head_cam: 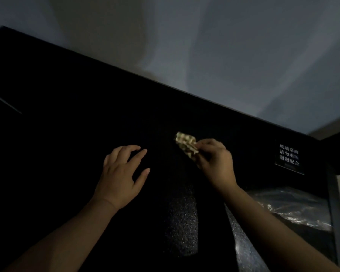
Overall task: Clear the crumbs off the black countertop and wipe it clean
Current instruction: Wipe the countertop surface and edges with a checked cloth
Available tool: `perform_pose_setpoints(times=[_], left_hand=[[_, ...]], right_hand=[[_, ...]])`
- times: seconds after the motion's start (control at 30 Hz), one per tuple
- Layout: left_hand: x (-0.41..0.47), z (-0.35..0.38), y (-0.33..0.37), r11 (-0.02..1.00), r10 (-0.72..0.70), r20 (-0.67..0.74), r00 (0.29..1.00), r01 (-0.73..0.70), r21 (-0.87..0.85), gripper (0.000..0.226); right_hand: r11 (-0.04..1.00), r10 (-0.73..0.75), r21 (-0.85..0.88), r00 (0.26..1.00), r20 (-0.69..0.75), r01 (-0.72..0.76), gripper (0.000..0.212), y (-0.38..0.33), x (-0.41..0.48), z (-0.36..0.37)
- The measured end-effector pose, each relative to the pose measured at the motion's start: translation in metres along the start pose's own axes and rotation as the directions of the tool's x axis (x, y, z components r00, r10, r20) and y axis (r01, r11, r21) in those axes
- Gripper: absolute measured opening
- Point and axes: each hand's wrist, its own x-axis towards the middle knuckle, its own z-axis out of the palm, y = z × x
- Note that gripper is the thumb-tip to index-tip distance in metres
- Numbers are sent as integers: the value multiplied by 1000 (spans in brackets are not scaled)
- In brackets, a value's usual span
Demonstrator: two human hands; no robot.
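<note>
There are two hands: one left hand (120,177) and one right hand (214,163). The left hand shows five fingers. There is one cloth (185,144), pale and all scrunched up. There is one black countertop (67,124). Two speckled patches (182,222) show on it where the light falls. There is one small black sign (289,160) on the right, and it has three rows of white writing. There is one sheet of shiny clear plastic (294,211) near the right edge. There is one grey wall (224,46) at the back. The top is too dark to count any crumbs.
</note>
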Motion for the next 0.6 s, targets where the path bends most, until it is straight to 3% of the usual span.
perform_pose_setpoints(times=[0.1, 0.2, 0.33, 0.5, 0.6], left_hand=[[0, 0, 0, 1000, 3, -5, 1000, -3, 1, 57], [0, 1, 0, 1000, 5, -13, 1000, -5, 0, 56], [0, 1, -1, 1000, 3, -17, 1000, -2, 2, 56], [0, 0, -1, 1000, 13, -14, 1000, -12, 12, 56], [1, 1, -2, 1000, 5, -13, 1000, -5, 20, 57]], right_hand=[[999, -11, -34, 996, -83, 8, 23, 4, -1, -13], [989, 99, -91, 973, -207, -120, 24, 12, 15, -18], [983, 163, -52, 971, -173, -174, 22, 10, 8, -6], [999, 16, 39, 997, -75, -13, 31, -16, -50, 10], [997, 3, 77, 1000, 12, -4, 38, -30, -91, 17]])
